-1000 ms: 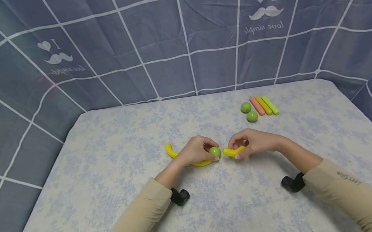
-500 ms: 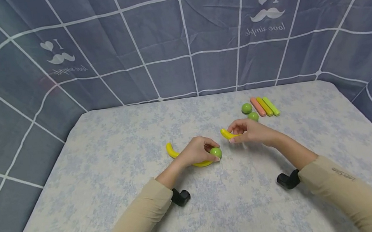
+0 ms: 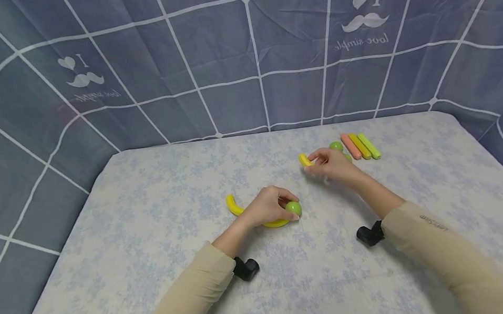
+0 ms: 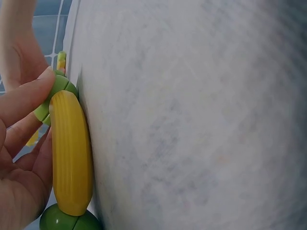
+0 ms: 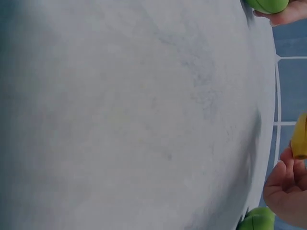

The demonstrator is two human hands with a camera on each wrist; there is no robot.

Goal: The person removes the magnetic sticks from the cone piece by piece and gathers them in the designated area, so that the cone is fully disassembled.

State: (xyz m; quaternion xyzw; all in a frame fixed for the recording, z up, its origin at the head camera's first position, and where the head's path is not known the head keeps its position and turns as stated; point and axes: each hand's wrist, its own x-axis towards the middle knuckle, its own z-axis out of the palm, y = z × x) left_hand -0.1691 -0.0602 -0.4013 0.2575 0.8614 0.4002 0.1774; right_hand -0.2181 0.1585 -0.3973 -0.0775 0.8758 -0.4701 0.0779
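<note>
In the head view my left hand (image 3: 269, 205) pinches a green ball (image 3: 294, 208) low over the tabletop. A yellow curved piece (image 4: 72, 153) meets that ball in the left wrist view, with a second green ball (image 4: 67, 219) at its other end. More yellow curve (image 3: 234, 204) shows left of the hand, which covers part of it. My right hand (image 3: 331, 165) pinches another yellow curved piece (image 3: 305, 160) by one end, held above the table farther back. Its fingers hide part of the piece.
Behind the right hand lie two green balls (image 3: 336, 145), one partly covered. Beside them lie straight rods in salmon (image 3: 351, 146), yellow (image 3: 360, 146) and light green (image 3: 369, 146). A grey-blue curtain (image 3: 235, 103) hangs at the table's back edge.
My right hand has lifted its yellow curved piece away from the green ball and carried it toward the back of the table. The left hand stays at the ball.
</note>
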